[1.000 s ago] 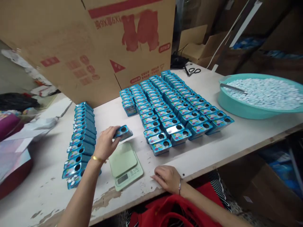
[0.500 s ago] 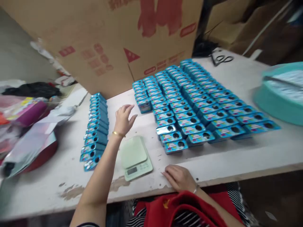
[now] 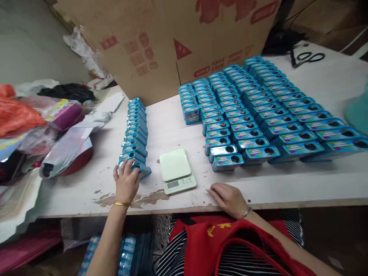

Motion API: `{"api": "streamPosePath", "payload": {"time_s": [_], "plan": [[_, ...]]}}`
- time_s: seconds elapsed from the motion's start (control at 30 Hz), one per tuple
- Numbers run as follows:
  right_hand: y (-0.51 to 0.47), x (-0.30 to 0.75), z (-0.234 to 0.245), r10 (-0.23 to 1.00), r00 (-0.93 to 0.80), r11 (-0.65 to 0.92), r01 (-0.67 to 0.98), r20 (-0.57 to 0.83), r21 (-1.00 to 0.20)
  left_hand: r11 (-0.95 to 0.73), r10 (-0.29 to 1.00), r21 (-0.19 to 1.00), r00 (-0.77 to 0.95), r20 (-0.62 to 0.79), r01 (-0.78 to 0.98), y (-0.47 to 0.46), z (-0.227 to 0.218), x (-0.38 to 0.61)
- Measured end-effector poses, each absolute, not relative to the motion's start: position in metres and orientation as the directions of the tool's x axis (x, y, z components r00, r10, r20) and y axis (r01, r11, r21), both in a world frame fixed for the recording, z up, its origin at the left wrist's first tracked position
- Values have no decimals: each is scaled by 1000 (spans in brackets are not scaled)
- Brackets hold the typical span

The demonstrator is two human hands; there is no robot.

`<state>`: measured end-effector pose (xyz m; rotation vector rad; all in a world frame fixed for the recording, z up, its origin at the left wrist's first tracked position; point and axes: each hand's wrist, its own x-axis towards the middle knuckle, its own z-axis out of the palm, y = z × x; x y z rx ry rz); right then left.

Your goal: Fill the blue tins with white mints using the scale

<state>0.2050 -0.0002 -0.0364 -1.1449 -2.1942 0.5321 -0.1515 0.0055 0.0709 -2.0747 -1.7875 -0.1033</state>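
My left hand is at the near end of the left row, its fingers bent over the nearest blue box and covering much of its top. The boxes are small, shiny and printed, with a dark round opening on top where it shows. Between my hands lies a pale green digital kitchen scale with a bare platform. My right hand rests at the table's front edge with curled fingers; whether it holds anything small is hidden. Several rows of like blue boxes stand beyond it.
A large cardboard box stands behind the rows. Plastic bags and a red bowl crowd the left side. Black scissors lie at the back right, with a turquoise tub at the right edge. More packed blue items sit below the table.
My left hand has come down and toward me, from above the area behind the scale onto the nearest box of the left row. My right hand stays at the table edge. The view has shifted.
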Motion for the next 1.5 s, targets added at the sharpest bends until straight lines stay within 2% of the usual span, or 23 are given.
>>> {"api": "streamPosePath", "payload": {"time_s": [0.1,0.23,0.5,0.57,0.67,0.8,0.9,0.97,1.1,1.3,1.4,1.5], "plan": [[1,204,-37,837,-438,544,597,329,-589,-195,935,-247,256,245,949,19,99,-128],[3,204,-37,843,-431,536,614,323,-580,-337,916,-177,365,168,925,44,129,-84],[5,204,-38,848,-426,529,623,317,-577,-477,878,-115,477,-34,871,86,109,-37],[6,204,-37,849,-424,527,624,317,-577,-502,864,-67,503,-5,862,86,108,-39],[6,206,-35,852,-423,520,625,307,-583,-522,845,74,504,181,849,78,119,-50],[6,208,-34,857,-429,509,620,285,-596,-385,866,280,239,440,879,60,135,-73],[5,209,-34,856,-436,510,621,278,-595,-236,881,384,30,473,892,46,130,-92],[5,209,-33,856,-440,510,625,272,-591,-183,899,419,-22,438,889,39,119,-102],[5,209,-33,855,-442,512,632,273,-582,-177,923,441,-8,386,880,31,94,-109],[6,209,-34,848,-453,523,638,274,-564,-216,916,446,22,400,868,29,82,-103],[4,210,-36,849,-454,521,634,271,-572,-272,895,390,83,438,880,31,80,-100],[5,206,-29,861,-415,498,579,293,-645,-352,867,294,192,459,888,32,80,-95]]}}
